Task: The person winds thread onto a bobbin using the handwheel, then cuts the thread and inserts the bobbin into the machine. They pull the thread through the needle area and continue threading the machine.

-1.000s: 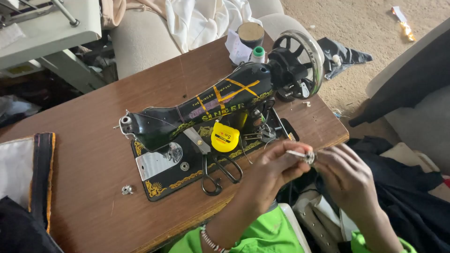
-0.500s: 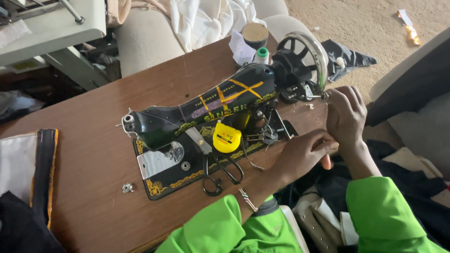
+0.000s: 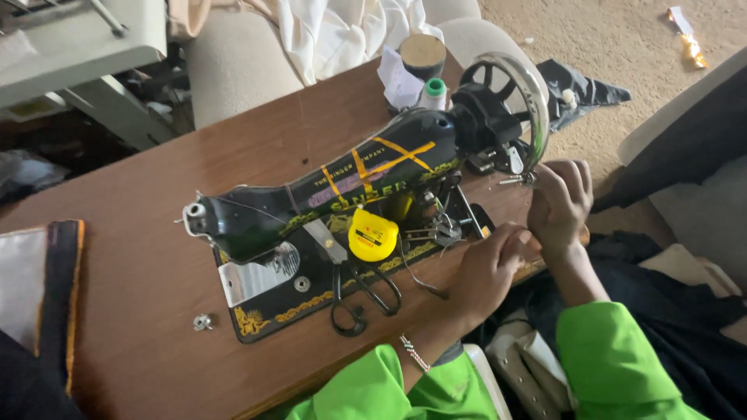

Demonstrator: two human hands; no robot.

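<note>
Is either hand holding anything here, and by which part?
The right hand pinches a small metal part beside the handwheel, gripped at its near end. The left hand shows nothing held.

On the brown wooden table (image 3: pixel 140 288) stands one black cast-metal sewing machine with gold trim (image 3: pixel 311 206), bearing one chromed handwheel (image 3: pixel 523 93). One round yellow tape measure (image 3: pixel 373 234) and one pair of black-handled scissors (image 3: pixel 362 299) lie on its base. One small silver metal bobbin (image 3: pixel 203 322) sits apart on the wood. Behind are one green-capped white thread spool (image 3: pixel 433 93) and one brown-topped dark cylinder (image 3: pixel 422 56). Two bare hands, a left (image 3: pixel 486 268) and a right (image 3: pixel 560 204), wear two bright green sleeves (image 3: pixel 615 365).
</note>
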